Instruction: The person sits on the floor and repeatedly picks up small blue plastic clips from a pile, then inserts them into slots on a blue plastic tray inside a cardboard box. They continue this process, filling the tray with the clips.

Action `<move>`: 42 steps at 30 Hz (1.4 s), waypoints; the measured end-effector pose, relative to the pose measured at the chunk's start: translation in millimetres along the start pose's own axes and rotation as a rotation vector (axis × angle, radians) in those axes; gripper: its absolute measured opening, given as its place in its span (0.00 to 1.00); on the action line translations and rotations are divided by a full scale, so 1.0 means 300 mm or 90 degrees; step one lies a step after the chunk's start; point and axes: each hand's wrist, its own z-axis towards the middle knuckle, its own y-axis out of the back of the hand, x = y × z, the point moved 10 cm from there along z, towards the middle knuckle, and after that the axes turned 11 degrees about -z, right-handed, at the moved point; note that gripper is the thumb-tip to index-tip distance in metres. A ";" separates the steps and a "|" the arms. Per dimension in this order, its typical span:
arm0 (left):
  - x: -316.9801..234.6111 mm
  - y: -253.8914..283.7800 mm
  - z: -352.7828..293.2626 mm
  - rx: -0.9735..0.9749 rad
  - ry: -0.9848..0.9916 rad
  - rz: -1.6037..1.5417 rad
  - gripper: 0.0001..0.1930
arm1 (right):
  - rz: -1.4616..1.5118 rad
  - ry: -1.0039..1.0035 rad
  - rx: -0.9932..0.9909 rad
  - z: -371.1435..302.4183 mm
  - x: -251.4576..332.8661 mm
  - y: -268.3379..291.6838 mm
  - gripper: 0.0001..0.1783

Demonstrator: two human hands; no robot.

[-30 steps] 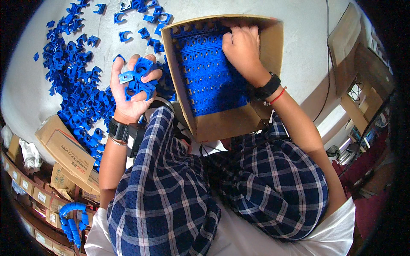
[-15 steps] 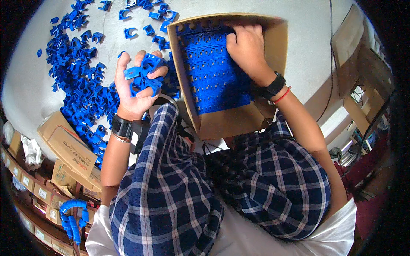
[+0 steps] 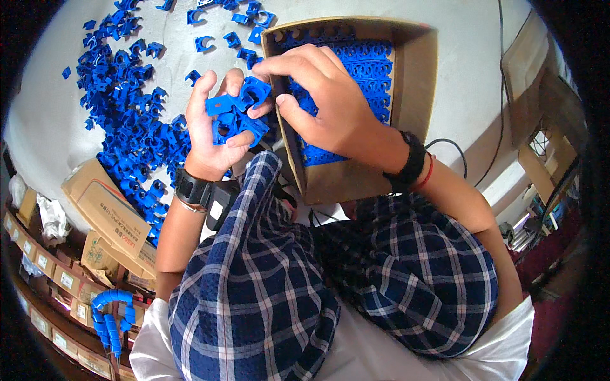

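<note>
A cluster of blue plastic pipe clips (image 3: 234, 117) sits in my left hand (image 3: 213, 136), fingers curled around the bunch, held just above my lap. My right hand (image 3: 327, 101) reaches across and pinches the topmost clip (image 3: 255, 92) of that bunch between thumb and forefinger, so the two hands meet over the clips. Directly behind my right hand stands an open cardboard box (image 3: 416, 76), its floor lined with neat rows of the same blue clips. Beyond my left hand, a loose heap of clips (image 3: 130, 108) sprawls over the pale table (image 3: 57, 95). Below my left wrist lie small cardboard cartons (image 3: 105, 213). My checked trousers (image 3: 254, 286) fill the foreground.
</note>
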 end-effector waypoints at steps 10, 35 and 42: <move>0.017 -0.009 -0.016 -0.009 0.036 0.004 0.21 | -0.106 0.232 0.043 0.017 0.093 -0.002 0.11; 0.000 0.013 -0.022 -0.021 0.021 -0.019 0.21 | -0.240 -0.299 -0.075 -0.135 -0.398 0.188 0.10; 0.001 0.019 -0.020 -0.031 0.020 -0.015 0.21 | -0.468 -0.168 0.023 -0.078 -0.329 0.149 0.08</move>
